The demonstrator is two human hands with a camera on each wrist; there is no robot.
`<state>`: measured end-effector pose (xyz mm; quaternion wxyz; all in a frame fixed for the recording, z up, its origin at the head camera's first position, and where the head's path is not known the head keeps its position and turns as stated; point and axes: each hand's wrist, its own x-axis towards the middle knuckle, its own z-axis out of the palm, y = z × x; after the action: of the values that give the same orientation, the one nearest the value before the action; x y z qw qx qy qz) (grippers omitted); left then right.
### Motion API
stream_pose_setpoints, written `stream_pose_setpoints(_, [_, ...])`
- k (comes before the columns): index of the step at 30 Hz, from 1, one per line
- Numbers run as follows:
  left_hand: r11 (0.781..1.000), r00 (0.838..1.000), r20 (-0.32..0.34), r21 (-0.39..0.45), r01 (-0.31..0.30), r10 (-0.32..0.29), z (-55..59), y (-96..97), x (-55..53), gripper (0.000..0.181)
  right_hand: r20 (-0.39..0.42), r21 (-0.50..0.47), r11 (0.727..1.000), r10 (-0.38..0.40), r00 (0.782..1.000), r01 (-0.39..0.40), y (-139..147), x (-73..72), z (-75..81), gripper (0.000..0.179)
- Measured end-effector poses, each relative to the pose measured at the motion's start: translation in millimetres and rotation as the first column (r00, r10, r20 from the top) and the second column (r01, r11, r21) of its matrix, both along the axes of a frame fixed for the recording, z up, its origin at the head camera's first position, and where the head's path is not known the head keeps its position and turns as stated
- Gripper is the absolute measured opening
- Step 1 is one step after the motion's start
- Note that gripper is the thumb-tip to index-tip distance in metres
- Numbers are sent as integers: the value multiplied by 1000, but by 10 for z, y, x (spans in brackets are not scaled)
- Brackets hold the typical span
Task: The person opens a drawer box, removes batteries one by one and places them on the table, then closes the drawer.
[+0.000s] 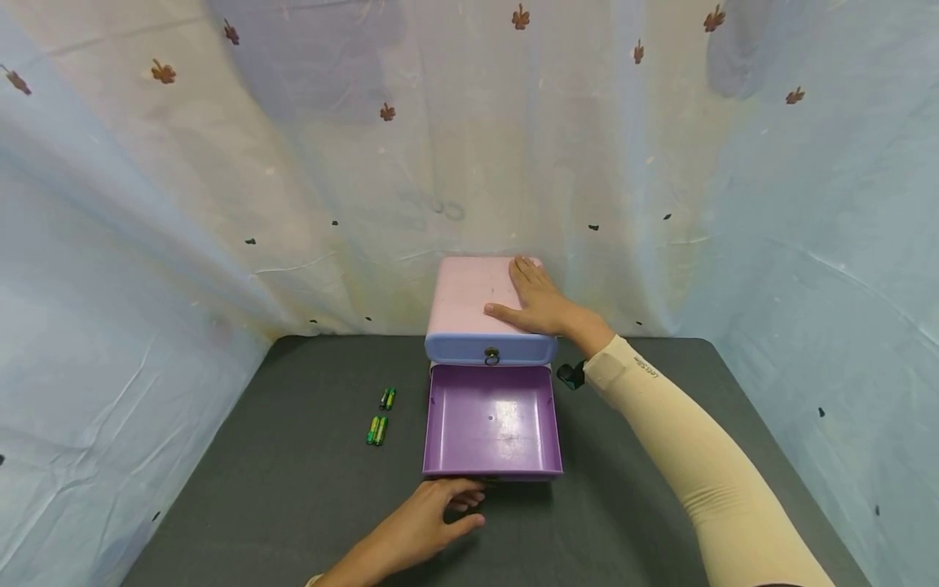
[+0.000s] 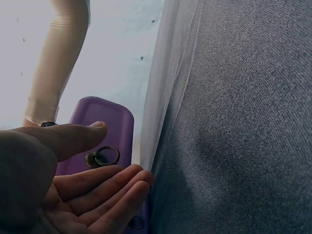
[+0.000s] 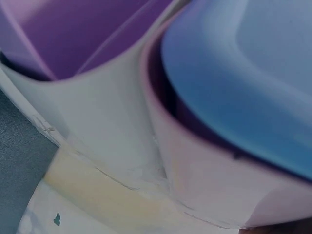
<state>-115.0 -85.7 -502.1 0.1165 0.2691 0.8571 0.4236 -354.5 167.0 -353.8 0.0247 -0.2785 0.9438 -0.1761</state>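
A small drawer cabinet with a pink top [image 1: 469, 285] stands at the back of the table. Its upper drawer has a blue front [image 1: 455, 349] with a ring pull and is closed. Below it, the purple drawer [image 1: 465, 416] is pulled far out, with nothing visible inside. My right hand [image 1: 541, 306] rests flat on the pink top, fingers spread. My left hand [image 1: 433, 518] is at the purple drawer's front, thumb and fingers extended and apart. In the left wrist view, a metal ring pull [image 2: 108, 155] shows between thumb and fingers, not pinched.
Left of the drawer, two pairs of green batteries lie on the dark table [image 1: 308, 489]: a nearer pair [image 1: 377, 430] and a farther pair [image 1: 388, 399]. A patterned curtain [image 1: 367, 179] hangs behind the cabinet and along both sides.
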Motion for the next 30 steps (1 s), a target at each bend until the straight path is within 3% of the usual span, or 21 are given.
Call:
stream_pose_setpoints(14, [993, 995, 99, 112, -36, 25, -80, 59, 10, 36, 6, -12, 1000, -6, 1000, 6, -10, 5, 0, 110])
stream_pose_setpoints(22, [964, 978, 194, 238, -119, 73, -196, 128, 24, 31, 2, -7, 1000, -11, 1000, 11, -7, -16, -17, 110])
stream_pose_setpoints(30, [938, 975, 164, 287, -194, 152, -267, 169, 0, 20, -1, 1, 1000, -6, 1000, 6, 2, -22, -13, 111])
